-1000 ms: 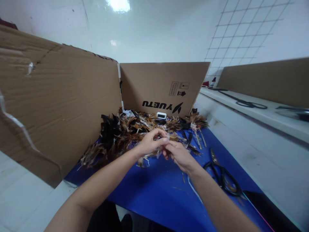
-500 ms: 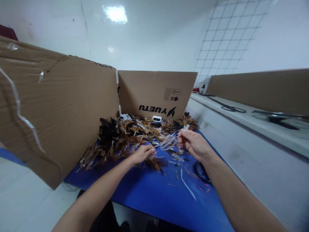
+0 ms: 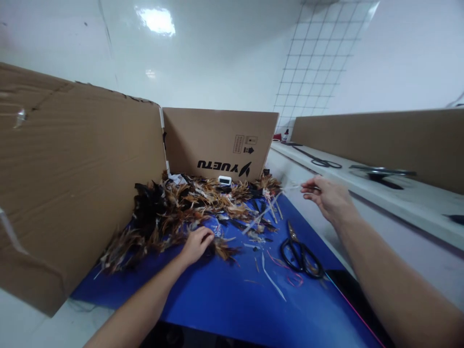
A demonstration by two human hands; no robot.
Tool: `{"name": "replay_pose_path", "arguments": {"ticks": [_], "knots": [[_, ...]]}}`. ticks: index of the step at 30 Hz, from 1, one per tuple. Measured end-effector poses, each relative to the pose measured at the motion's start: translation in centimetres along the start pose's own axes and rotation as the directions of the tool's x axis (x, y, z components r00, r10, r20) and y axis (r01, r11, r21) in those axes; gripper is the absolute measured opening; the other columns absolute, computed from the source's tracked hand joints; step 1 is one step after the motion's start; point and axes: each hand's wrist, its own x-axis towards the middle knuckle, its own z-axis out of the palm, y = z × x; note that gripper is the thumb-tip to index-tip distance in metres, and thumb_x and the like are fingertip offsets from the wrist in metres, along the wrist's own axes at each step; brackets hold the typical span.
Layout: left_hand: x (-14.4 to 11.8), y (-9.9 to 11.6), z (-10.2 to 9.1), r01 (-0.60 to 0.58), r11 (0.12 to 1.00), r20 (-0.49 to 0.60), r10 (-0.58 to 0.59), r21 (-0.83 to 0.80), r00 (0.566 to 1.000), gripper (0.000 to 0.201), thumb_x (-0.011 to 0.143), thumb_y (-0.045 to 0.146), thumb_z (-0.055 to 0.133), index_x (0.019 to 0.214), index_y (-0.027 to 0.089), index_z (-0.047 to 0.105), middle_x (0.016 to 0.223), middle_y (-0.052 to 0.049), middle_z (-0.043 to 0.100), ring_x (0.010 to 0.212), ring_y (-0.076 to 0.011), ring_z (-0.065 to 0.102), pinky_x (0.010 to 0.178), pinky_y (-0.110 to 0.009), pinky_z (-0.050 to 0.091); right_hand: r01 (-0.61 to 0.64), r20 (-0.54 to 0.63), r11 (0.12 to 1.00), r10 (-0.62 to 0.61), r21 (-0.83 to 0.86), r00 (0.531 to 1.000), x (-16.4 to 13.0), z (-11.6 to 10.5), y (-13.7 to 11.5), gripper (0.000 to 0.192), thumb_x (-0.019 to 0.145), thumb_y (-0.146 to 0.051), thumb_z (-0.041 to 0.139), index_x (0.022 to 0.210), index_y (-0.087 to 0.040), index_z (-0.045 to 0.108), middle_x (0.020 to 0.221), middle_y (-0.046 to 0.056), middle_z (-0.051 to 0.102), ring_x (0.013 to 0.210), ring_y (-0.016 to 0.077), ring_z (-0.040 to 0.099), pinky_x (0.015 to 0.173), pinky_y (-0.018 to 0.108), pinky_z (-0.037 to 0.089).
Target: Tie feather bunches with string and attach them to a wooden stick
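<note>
A heap of brown and black feathers lies on a blue mat. My left hand presses down on a small feather bundle at the heap's near edge, fingers curled over it. My right hand is raised to the right of the heap, pinching the end of a thin pale strip that stretches down-left toward the feathers. Black scissors lie on the mat below my right hand.
Cardboard walls stand at the left and back; the back one reads YUETU. A small white device sits by the back wall. Pale scraps litter the mat. To the right, a white ledge carries more scissors and another cardboard panel.
My hands have separated: the right hand pulled the strip up and to the right, and the left hand dropped onto the feathers. The scissors have come into view.
</note>
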Motion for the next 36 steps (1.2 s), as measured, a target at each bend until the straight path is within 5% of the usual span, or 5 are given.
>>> {"name": "replay_pose_path", "arguments": {"ticks": [7, 14, 23, 27, 36], "knots": [[-0.8, 0.6, 0.1, -0.211, 0.954, 0.176, 0.175, 0.213, 0.969, 0.037, 0.072, 0.034, 0.064, 0.108, 0.026, 0.057, 0.11, -0.006, 0.054, 0.107, -0.0228, 0.046, 0.093, -0.039, 0.036, 0.075, -0.201, 0.92, -0.162, -0.384, 0.966, 3.9, -3.0, 3.3, 0.021, 0.084, -0.032, 0.042, 0.075, -0.016, 0.053, 0.077, 0.005, 0.055, 0.065, 0.0109, 0.053, 0.058, 0.027, 0.039], [0.1, -1.2, 0.0, -0.131, 0.924, 0.09, 0.106, 0.358, 0.99, 0.021, 0.08, 0.015, 0.049, 0.096, 0.023, 0.062, 0.1, -0.006, 0.057, 0.1, -0.021, 0.049, 0.089, -0.039, 0.04, 0.05, 0.091, 0.639, 0.031, -0.767, 0.995, 3.7, -3.7, 10.4, 0.016, 0.055, -0.006, 0.07, 0.053, -0.017, 0.058, 0.052, 0.002, 0.051, 0.047, 0.0145, 0.047, 0.057, 0.035, 0.034], [0.7, -3.9, -0.6, 0.026, 0.886, -0.108, 0.027, 0.464, 0.994, 0.043, 0.075, 0.007, 0.047, 0.113, 0.025, 0.055, 0.118, -0.008, 0.05, 0.113, -0.0253, 0.044, 0.095, -0.046, 0.04, 0.561, 0.653, 0.51, 0.002, -0.652, 0.757, 0.7, 10.0, 14.9, 0.05, 0.081, -0.037, 0.05, 0.127, -0.017, 0.045, 0.129, 0.014, 0.048, 0.12, 0.0257, 0.042, 0.098, 0.04, 0.031], [0.6, -5.7, -0.7, 0.091, 0.824, -0.158, -0.002, 0.559, 0.987, 0.048, 0.078, 0.008, 0.043, 0.123, 0.024, 0.05, 0.128, -0.009, 0.043, 0.121, -0.0264, 0.038, 0.099, -0.046, 0.038, 0.484, 0.598, 0.43, 0.18, -0.762, 0.781, -0.4, 15.8, 16.2, 0.061, 0.083, -0.041, 0.046, 0.136, -0.013, 0.034, 0.139, 0.019, 0.035, 0.126, 0.0322, 0.033, 0.097, 0.046, 0.029], [0.6, -8.2, -1.3, 0.231, 0.78, -0.213, -0.128, 0.582, 0.969, 0.045, 0.081, 0.008, 0.038, 0.121, 0.02, 0.052, 0.131, -0.011, 0.039, 0.121, -0.0248, 0.04, 0.1, -0.043, 0.037, 0.701, 0.856, 0.533, 0.091, -0.474, 0.509, -7.7, 18.5, 13.2, 0.045, 0.085, -0.033, 0.047, 0.129, -0.026, 0.044, 0.125, 0.009, 0.053, 0.115, 0.0294, 0.046, 0.096, 0.045, 0.033]]}}
